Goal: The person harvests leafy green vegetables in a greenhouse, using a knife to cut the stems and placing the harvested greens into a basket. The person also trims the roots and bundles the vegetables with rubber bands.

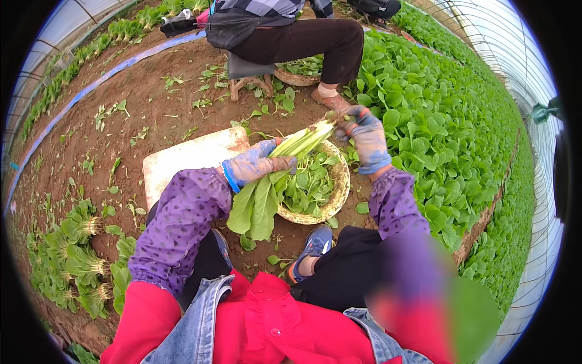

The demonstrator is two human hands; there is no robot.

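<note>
My left hand (259,166), in a soiled grey-blue work glove, is closed around a bunch of leafy greens (302,141). The pale stems point up and to the right, and the broad leaves hang down toward my feet. At the root ends, my gloved right hand (363,134) has its fingers bent in a pinch; the fingertips look slightly blurred. Below the bunch stands a round, stained basin (342,191) on the soil. Loose green leaves (309,184) lie inside it, partly hidden by the bunch and my left hand.
A dirty white board (195,152) lies left of the basin. Several bundled greens with roots (86,264) rest at lower left. A person (291,41) sits ahead on a low stool (250,70), near another basin (298,79). A dense crop bed (423,123) fills the right side.
</note>
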